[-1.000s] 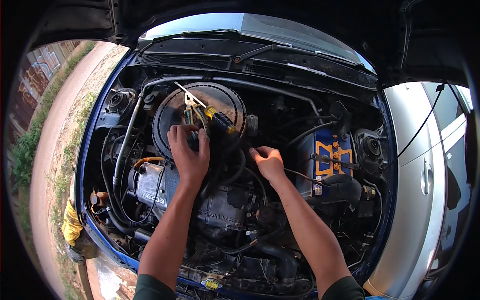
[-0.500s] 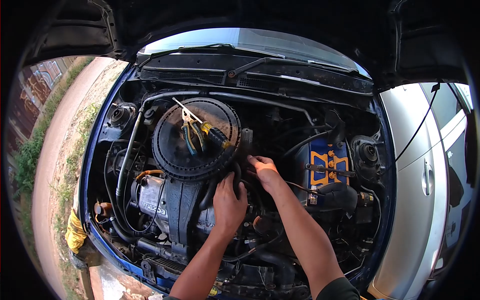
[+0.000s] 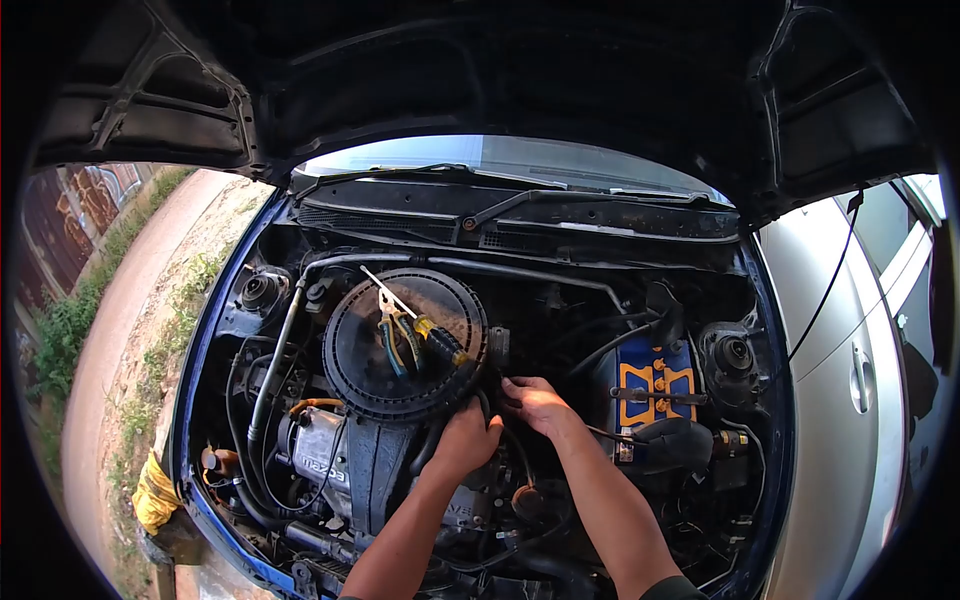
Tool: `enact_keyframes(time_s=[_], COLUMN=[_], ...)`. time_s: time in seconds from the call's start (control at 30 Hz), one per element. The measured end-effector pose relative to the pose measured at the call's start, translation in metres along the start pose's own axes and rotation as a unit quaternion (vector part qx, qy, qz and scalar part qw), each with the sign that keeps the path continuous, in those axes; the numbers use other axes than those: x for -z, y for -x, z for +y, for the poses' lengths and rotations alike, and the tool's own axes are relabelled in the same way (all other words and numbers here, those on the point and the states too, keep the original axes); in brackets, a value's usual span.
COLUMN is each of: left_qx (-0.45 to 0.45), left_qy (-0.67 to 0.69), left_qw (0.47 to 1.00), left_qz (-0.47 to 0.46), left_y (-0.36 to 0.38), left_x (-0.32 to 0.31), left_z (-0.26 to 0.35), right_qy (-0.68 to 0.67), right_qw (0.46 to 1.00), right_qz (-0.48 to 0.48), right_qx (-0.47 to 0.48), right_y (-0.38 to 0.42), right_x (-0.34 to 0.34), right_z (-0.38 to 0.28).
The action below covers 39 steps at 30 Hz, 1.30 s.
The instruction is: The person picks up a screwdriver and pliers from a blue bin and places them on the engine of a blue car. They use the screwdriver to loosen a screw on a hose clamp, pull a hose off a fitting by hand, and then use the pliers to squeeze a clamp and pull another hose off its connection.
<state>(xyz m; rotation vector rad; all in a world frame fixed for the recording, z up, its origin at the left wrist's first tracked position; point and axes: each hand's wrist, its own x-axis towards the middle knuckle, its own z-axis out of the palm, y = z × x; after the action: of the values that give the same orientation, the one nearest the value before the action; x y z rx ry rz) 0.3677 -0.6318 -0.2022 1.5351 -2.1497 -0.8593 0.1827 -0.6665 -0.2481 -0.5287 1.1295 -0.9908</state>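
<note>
The round black air filter housing sits on the engine, with pliers and a yellow-and-black screwdriver lying on its dusty lid. My left hand is at the housing's lower right edge, closed about a black hose, its fingertips partly hidden. Just to the right, my right hand has its fingers curled and thumb bent inward beside the housing. Whatever those fingers hold is lost in the dark gap.
A blue-and-orange battery stands right of my hands, under a metal clamp bar. The raised hood hangs overhead. A metal strut bar crosses behind the housing. A yellow cloth lies at the left front corner; a silver car is alongside.
The view has tilted up, so the engine bay appears lower and more hood shows. My left hand has reached further under the housing edge; my right hand stays beside it with fingers more curled.
</note>
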Motion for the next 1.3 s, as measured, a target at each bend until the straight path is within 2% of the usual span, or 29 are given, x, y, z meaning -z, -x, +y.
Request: enact_keyframes(time_s=[0.03, 0.07, 0.2, 0.27, 0.47, 0.63, 0.7, 0.77, 0.87, 1.17, 1.3], left_qx=[-0.041, 0.036, 0.007, 0.029, 0.062, 0.061, 0.052, 0.075, 0.061, 0.041, 0.051], left_qy=[0.004, 0.066, 0.077, 0.111, 0.202, 0.202, 0.207, 0.153, 0.171, 0.19, 0.175], left_qw=[0.999, 0.995, 0.995, 0.988, 0.975, 0.976, 0.976, 0.984, 0.983, 0.98, 0.983], left_qz=[0.028, -0.07, -0.057, -0.101, -0.073, -0.055, -0.045, -0.045, -0.034, -0.04, -0.034], left_y=[-0.004, -0.007, -0.018, -0.023, -0.026, -0.025, -0.023, -0.02, -0.02, -0.022, -0.021], left_x=[-0.01, 0.01, -0.014, -0.01, -0.024, -0.031, -0.03, -0.022, -0.029, -0.03, -0.025], left_z=[-0.014, 0.0, -0.029, -0.033, -0.039, -0.044, -0.042, -0.032, -0.038, -0.041, -0.038], right_qy=[-0.001, 0.003, 0.007, -0.01, -0.047, -0.078, -0.107, -0.112, -0.124, -0.066, -0.048], right_qw=[1.0, 1.0, 0.998, 0.997, 0.995, 0.993, 0.992, 0.992, 0.991, 0.994, 0.995], right_qz=[-0.001, 0.023, 0.064, 0.063, 0.076, 0.073, 0.046, 0.039, 0.02, 0.013, 0.03], right_qx=[0.002, 0.002, 0.022, 0.034, 0.054, 0.046, 0.045, 0.039, 0.036, 0.086, 0.084], right_y=[-0.001, 0.001, 0.003, -0.006, -0.021, -0.014, -0.013, -0.006, 0.002, -0.007, 0.006], right_x=[-0.001, -0.004, -0.015, -0.015, -0.007, -0.01, -0.009, -0.009, -0.011, -0.002, -0.014], right_z=[-0.001, -0.002, 0.004, 0.015, 0.036, 0.034, 0.033, 0.03, 0.023, 0.045, 0.026])
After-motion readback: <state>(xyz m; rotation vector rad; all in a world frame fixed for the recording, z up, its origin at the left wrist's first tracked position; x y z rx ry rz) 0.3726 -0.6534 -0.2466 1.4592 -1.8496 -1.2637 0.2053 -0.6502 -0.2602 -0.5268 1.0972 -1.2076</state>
